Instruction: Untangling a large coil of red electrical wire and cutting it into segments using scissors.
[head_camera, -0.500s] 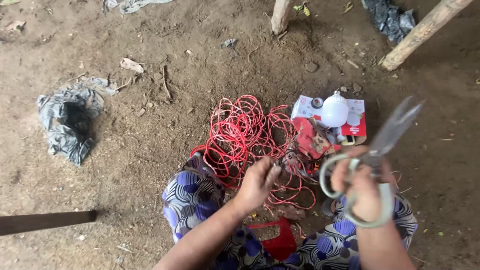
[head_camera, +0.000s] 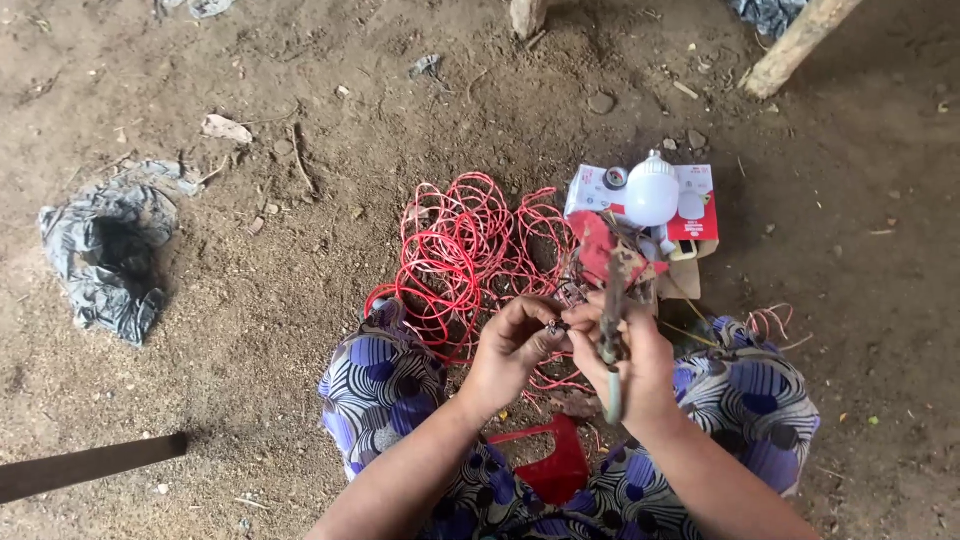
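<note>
Wire-end trimming or stripping seems to be in hand. Red wire (head_camera: 465, 255) lies coiled on the dirt floor (head_camera: 250, 400) ahead of the knees; one end is pinched by left hand (head_camera: 515, 345) fingers. Scissors (head_camera: 612, 320) are gripped closed-fisted in right hand (head_camera: 632, 365). A steady hold near the blades looks needed.

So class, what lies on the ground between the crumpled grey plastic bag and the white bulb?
In the head view, the tangled red wire lies between bag and bulb.
</note>
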